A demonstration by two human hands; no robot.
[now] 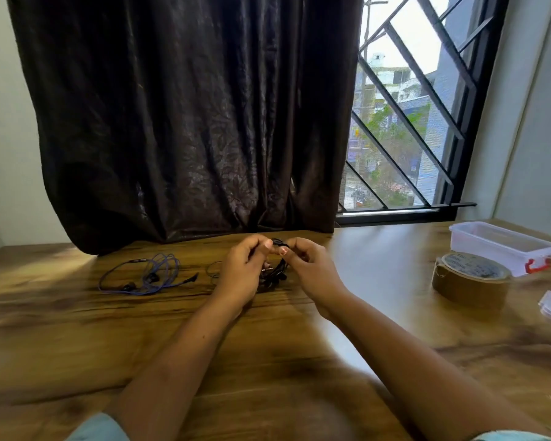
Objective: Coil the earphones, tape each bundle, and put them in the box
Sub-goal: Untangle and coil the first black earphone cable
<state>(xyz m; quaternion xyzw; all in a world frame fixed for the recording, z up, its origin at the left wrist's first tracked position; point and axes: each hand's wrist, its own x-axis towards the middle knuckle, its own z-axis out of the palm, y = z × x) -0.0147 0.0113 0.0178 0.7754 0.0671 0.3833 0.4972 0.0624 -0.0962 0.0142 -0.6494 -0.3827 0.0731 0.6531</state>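
Head view, left to right: blue earphones (143, 276) lay loose on the table (77, 332). Mid-table, the left hand (240, 272) and right hand (310, 267) both pinched the black earphones (279, 271) with curled fingers. The tape roll (471, 280) and plastic box (503, 246) sat far right.

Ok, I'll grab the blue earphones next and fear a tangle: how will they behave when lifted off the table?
Probably floppy: the blue earphones lie in loose, uneven loops on the table, so lifted at one point they would likely dangle and unravel. Likely light, being thin cord. The overlapping loops may snag, so gathering them whole seems safer.
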